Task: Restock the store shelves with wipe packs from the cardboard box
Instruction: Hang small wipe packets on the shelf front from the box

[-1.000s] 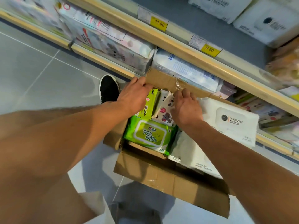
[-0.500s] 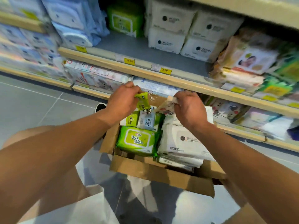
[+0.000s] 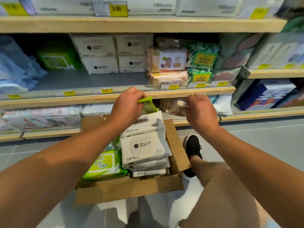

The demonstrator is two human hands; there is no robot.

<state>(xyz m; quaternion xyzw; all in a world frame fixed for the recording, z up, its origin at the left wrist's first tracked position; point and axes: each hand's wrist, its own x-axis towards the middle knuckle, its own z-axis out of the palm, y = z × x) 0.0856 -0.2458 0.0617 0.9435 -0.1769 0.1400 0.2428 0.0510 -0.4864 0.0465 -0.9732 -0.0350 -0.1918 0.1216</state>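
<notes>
An open cardboard box (image 3: 128,190) sits on the floor below me. Inside lie a large green wipe pack (image 3: 105,165) on the left and a stack of white wipe packs (image 3: 144,148) on the right. My left hand (image 3: 126,107) grips a small green wipe pack (image 3: 147,106) above the box. My right hand (image 3: 201,111) pinches a small pale wipe pack (image 3: 176,110), held in front of the lower shelf. The middle shelf (image 3: 92,79) has bare grey space in front of white packs (image 3: 98,55).
Wooden-edged shelves with yellow price tags (image 3: 107,91) run across the view. Green (image 3: 57,58), blue (image 3: 14,66) and patterned packs (image 3: 169,61) fill them. My black shoe (image 3: 193,147) stands on the grey tiled floor right of the box; my knee (image 3: 218,186) is close by.
Both hands have lifted small packs out of the box and raised them toward the shelves. My view has tilted up and swung, so more shelving shows.
</notes>
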